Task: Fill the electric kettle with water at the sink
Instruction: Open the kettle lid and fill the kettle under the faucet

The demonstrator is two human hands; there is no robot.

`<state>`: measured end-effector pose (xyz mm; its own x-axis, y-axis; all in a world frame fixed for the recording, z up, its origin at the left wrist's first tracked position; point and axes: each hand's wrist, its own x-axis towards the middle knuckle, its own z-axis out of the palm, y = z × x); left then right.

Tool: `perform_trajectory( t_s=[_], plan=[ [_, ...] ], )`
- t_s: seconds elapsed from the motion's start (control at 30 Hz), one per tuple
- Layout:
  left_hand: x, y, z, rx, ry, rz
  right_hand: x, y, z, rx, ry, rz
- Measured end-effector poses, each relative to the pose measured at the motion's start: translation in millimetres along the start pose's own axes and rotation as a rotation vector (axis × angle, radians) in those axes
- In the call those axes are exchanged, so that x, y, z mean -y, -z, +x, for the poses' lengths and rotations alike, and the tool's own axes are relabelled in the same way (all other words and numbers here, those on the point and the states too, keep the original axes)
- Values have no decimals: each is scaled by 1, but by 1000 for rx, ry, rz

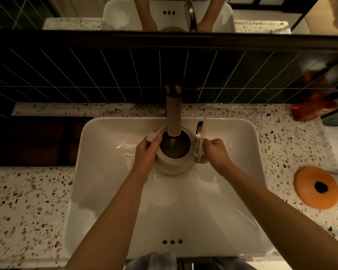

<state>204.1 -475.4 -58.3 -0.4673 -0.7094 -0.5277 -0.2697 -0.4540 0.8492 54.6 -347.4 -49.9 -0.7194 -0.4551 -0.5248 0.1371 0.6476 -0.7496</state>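
Cream kettle [172, 164] (speckled terrazzo counter [27, 201]), orange disc [316, 188].

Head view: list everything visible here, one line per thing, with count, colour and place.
kettle: 1, cream, in the sink under the tap, held
lid: 1, cream with metal inside, hinged open on the kettle's right
tap: 1, brushed metal, spout over the kettle mouth
sink: 1, white, centre
counter: 1, speckled terrazzo, around the sink
disc: 1, orange, counter right
tiles: dark, back wall
mirror: 1, top
hands: left on the kettle body, right at its handle

Bathroom: basin [109, 191], mirror [261, 8], tiles [86, 75].
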Motion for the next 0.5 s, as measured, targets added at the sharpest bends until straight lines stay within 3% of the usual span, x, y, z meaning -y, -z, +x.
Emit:
perform_trajectory(
  t_s=[0.5],
  plan=[
    [-2, 1, -1, 17, -1, 17, 1, 0, -1, -15, 14, -7]
  ],
)
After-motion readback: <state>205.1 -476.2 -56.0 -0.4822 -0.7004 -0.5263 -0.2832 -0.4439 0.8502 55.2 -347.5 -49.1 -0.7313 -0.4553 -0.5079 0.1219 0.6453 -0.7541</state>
